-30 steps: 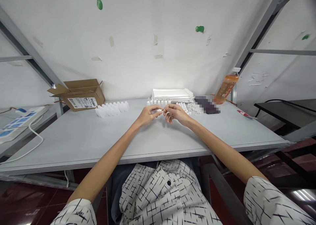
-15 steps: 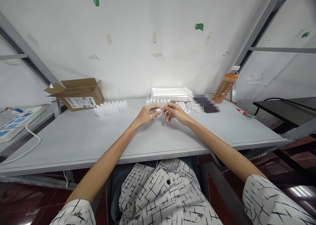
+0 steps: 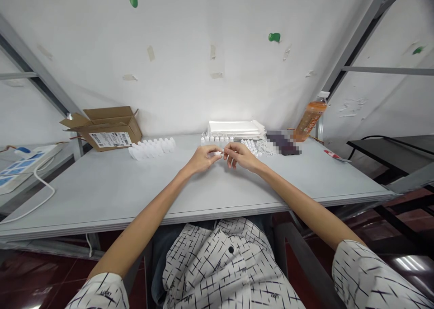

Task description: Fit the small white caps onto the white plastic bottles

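Observation:
Above the middle of the grey table (image 3: pixel 217 189), my left hand (image 3: pixel 200 159) is closed in a pinch on a small white piece (image 3: pixel 216 154). My right hand (image 3: pixel 241 156) meets it from the other side, thumb and forefinger pressed together at the piece's end and the other fingers curled. What lies between the right fingertips is too small to make out. Just behind the hands stands a row of small white pieces with loops on top (image 3: pixel 217 140). More small white pieces (image 3: pixel 250 146) lie beyond my right hand, next to a heap of white loops (image 3: pixel 266 147).
At the left are rows of white rounded pieces (image 3: pixel 151 149) and an open cardboard box (image 3: pixel 110 130). A stack of white sheets (image 3: pixel 236 128) rests against the wall. Rightward are a dark, partly blurred object (image 3: pixel 286 144), an orange drink bottle (image 3: pixel 310 119) and a red-white packet (image 3: pixel 335 155). A power strip (image 3: pixel 25 169) sits far left.
Both hands stay at almost the same spot. The fingers have shifted slightly, with less of the white piece showing between them.

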A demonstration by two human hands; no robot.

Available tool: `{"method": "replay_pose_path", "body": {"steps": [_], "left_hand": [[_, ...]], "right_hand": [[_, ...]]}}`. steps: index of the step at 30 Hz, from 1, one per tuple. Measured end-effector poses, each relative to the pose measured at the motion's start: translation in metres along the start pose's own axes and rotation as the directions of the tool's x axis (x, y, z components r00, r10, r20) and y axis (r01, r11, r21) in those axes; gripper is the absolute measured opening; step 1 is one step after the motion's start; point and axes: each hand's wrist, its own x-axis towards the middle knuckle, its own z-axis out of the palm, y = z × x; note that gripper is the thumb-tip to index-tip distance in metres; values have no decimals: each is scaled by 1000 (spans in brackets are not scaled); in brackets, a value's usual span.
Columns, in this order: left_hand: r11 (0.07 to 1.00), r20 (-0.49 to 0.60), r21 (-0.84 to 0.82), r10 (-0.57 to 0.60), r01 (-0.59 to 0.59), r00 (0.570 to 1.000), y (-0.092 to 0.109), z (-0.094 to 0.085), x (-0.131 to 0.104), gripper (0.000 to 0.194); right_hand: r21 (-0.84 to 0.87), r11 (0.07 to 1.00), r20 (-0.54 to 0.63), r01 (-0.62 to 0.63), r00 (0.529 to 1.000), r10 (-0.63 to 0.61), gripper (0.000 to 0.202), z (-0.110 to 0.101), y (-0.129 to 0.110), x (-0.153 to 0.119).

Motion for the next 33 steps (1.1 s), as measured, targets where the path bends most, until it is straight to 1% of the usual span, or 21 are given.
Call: {"method": "replay_pose_path", "body": {"steps": [5,7,15,19,23,26,30,32,33], "left_hand": [[996,-6,71,61,-60,998,-2,0,1,21],[995,-16,78,68,-67,998,-3,0,1,20],[997,-42,73,44,-41,998,0,1,1,20],[995,-38,93,31,-27,999,-3,1,2,22],[994,-23,104,35,-33,999,-8,3,3,24],[997,1,78,29,-29,1000,-9,2,4,26],[1000,64,23,5,-6,998,-8,-4,4,24],[1000,76,-15,-3,4,997,-8,-9,5,29],[999,76,-43,-9,12,997,-8,-10,5,34]], "right_hand": [[-33,999,20,-1,1000,2,31,1,1,0],[-39,999,22,0,1000,1,30,1,1,0],[-56,998,30,12,999,-11,30,4,6,2],[-33,999,41,21,999,-20,34,5,12,4],[-22,1000,53,0,999,1,36,5,18,5],[-28,999,67,-21,997,22,38,4,20,5],[-49,998,96,-45,994,50,39,4,18,5],[-57,997,84,-59,994,64,37,5,17,5],[-59,996,66,-66,995,69,36,5,16,5]]}}
